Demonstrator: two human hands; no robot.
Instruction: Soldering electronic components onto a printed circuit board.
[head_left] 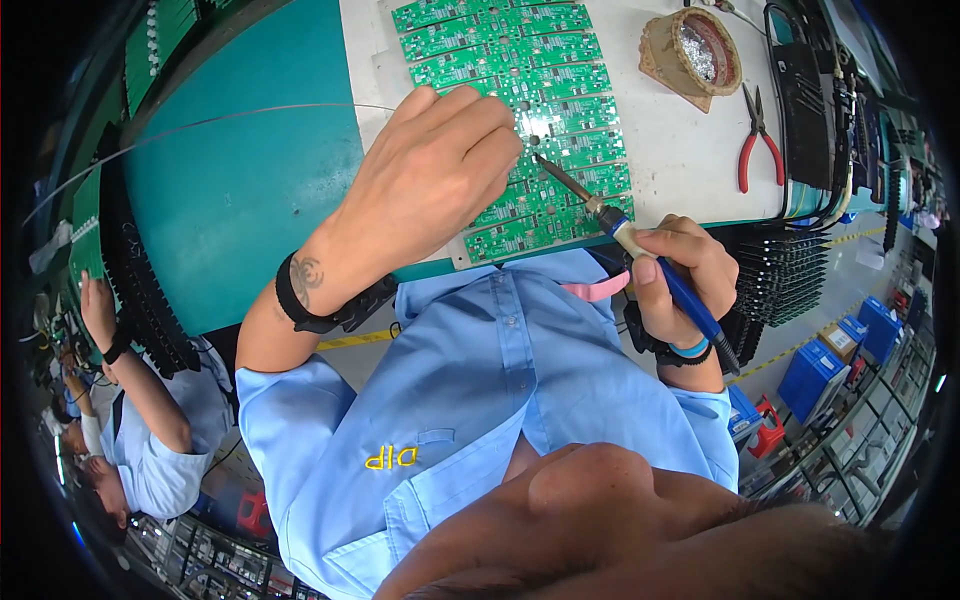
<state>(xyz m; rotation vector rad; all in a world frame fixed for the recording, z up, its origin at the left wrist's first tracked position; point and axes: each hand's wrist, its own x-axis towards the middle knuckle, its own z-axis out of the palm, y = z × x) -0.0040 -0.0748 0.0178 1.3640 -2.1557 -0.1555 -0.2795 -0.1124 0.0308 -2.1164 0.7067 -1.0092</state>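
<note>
A panel of green circuit boards (570,80), joined in several strips, lies on the bench before me. My left hand (440,170) is closed over the panel's left side, its fingers pinched around thin solder wire (270,108) that trails off to the left. Gripped in my right hand (690,270) is a soldering iron (624,234) with a blue handle, at the panel's near right. Its tip slants up and left to a spot on the boards, close to my left fingertips. Whether tip and solder meet there, I cannot tell.
Beyond the panel on the right stands a round brown pot (697,55) with silvery bits inside. Red-handled pliers (758,150) lie beside a black box (805,115) with cables. A teal mat (230,200) covers the left bench. A co-worker's hand (97,310) is at far left.
</note>
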